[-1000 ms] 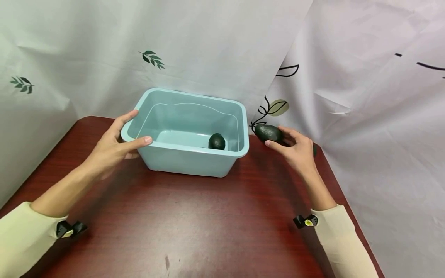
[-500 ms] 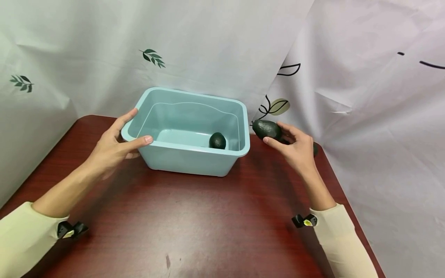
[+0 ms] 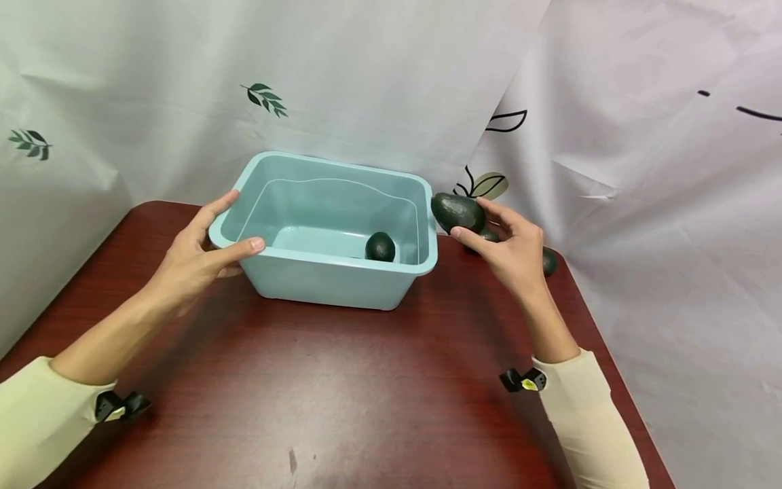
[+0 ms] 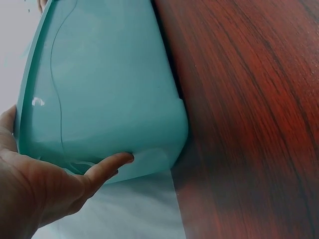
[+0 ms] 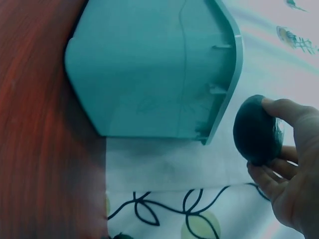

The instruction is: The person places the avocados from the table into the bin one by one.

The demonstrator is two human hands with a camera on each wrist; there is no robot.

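Note:
A light blue plastic tub (image 3: 330,282) stands on the table, with one dark green avocado (image 3: 380,246) lying inside toward its right end. My left hand (image 3: 194,257) grips the tub's left end at the rim; in the left wrist view its thumb lies along the outer wall. Between the thumb and fingers of my right hand (image 3: 516,248) is another avocado (image 5: 256,130), raised beside the tub's right rim. In the right wrist view a gap shows between this avocado and the rim. Partly hidden behind the right hand, a further avocado (image 3: 487,236) sits near the table's back edge.
One more avocado (image 3: 549,261) lies at the right edge of the dark red wooden table (image 3: 342,401). White cloth (image 3: 366,81) with printed leaves hangs close behind the tub and along both sides.
My right hand has lifted the avocado and carried it left, up to the tub's rim. More of the avocados behind that hand now shows. The left hand keeps its grip on the tub.

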